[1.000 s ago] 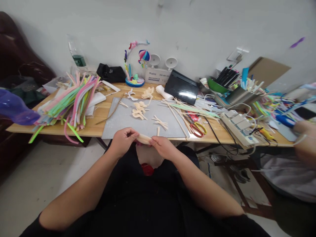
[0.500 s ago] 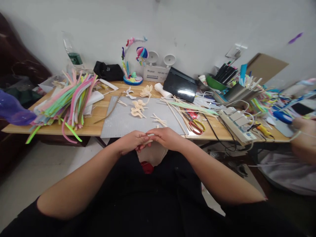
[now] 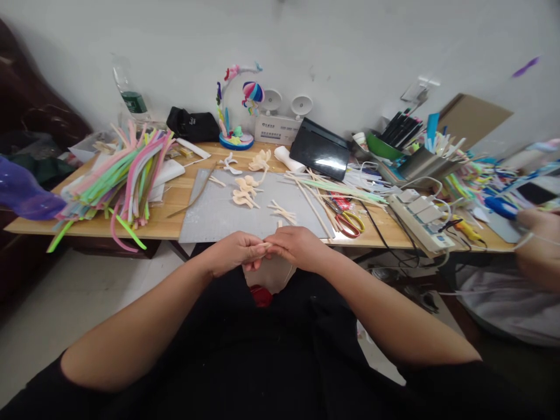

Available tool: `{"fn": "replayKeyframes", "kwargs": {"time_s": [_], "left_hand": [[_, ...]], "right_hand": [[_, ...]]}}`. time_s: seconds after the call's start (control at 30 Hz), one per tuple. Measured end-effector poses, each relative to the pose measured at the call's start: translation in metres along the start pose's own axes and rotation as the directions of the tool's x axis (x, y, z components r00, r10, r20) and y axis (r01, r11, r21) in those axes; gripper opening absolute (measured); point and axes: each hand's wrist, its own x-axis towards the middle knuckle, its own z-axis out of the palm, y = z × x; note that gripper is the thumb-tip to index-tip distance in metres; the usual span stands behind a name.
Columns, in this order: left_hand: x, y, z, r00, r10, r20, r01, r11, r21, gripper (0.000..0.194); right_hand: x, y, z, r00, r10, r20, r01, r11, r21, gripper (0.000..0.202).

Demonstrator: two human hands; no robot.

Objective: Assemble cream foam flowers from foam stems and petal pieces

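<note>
My left hand [image 3: 238,252] and my right hand [image 3: 297,248] meet just in front of the table's near edge, both with fingers closed in a pinch. Between their fingertips is a short cream pipe cleaner, almost wholly hidden by the fingers. Beyond my hands lies a grey cutting mat [image 3: 210,219]. On it rest loops of cream pipe cleaner shaped like petals [image 3: 245,191], and a small pile of short cut cream pieces [image 3: 283,213]. One more looped cream shape [image 3: 261,160] sits near the mat's far edge, with a white bent piece [image 3: 230,164] to its left.
Thick bundles of coloured pipe cleaners [image 3: 126,175] stand left. Scissors [image 3: 350,223], long cream stems [image 3: 314,204] and a power strip [image 3: 422,221] lie right. A balloon ornament [image 3: 236,140] stands behind. Another person's hand [image 3: 540,248] is at far right.
My fingertips have closed in on the cream piece, which showed more between them before. My right fingers have curled down slightly. The things on the table have not moved.
</note>
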Motion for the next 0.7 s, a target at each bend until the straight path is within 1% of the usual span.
{"fn": "replayKeyframes", "kwargs": {"time_s": [0.13, 0.27, 0.43, 0.5, 0.6, 0.7], "left_hand": [[0.0, 0.004, 0.001, 0.998, -0.059, 0.014, 0.059, 0.998, 0.019, 0.032], [0.005, 0.002, 0.005, 0.995, -0.103, 0.012, 0.104, 0.994, -0.034, 0.031], [0.01, -0.002, 0.008, 0.993, -0.107, 0.04, 0.111, 0.986, -0.122, 0.029], [0.011, -0.002, 0.007, 0.994, -0.099, 0.042, 0.104, 0.987, -0.125, 0.028], [0.01, 0.0, 0.004, 0.995, -0.102, 0.024, 0.104, 0.987, -0.125, 0.027], [0.01, 0.001, 0.002, 0.99, -0.135, 0.027, 0.138, 0.98, -0.141, 0.025]], "right_hand": [[0.0, -0.003, -0.004, 0.998, -0.019, 0.061, 0.025, 0.994, -0.108, 0.03], [0.002, -0.004, -0.01, 0.986, -0.031, 0.162, 0.065, 0.975, -0.214, 0.029], [0.002, -0.002, -0.011, 0.97, -0.087, 0.227, 0.144, 0.958, -0.247, 0.028], [0.002, -0.001, -0.01, 0.971, -0.103, 0.216, 0.16, 0.951, -0.264, 0.03], [0.001, 0.001, -0.008, 0.978, -0.149, 0.147, 0.187, 0.937, -0.296, 0.033], [0.001, 0.002, -0.006, 0.971, -0.224, 0.082, 0.238, 0.916, -0.322, 0.033]]}}
